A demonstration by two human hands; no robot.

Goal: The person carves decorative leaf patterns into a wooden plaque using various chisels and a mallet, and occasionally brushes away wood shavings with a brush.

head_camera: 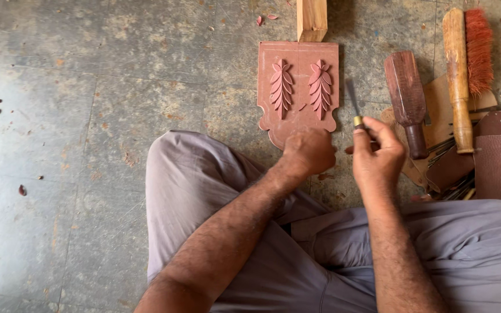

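left hand (308, 152) fisted on carved panel (298, 90) | right hand (378, 156) grips chisel (355, 107) | brush (479, 49) beside

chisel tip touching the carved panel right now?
No. The chisel in the right hand is raised beside the carved panel, its blade over the floor, not on the wood.

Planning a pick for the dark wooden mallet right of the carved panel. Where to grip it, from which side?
Probably grip the mallet by its narrow round handle, the end nearest the person, coming from above. The wide head points away and looks too broad to close a hand around. The handle end rests on flat wood pieces, with the brush lying parallel close on the right, so a side approach looks cramped.
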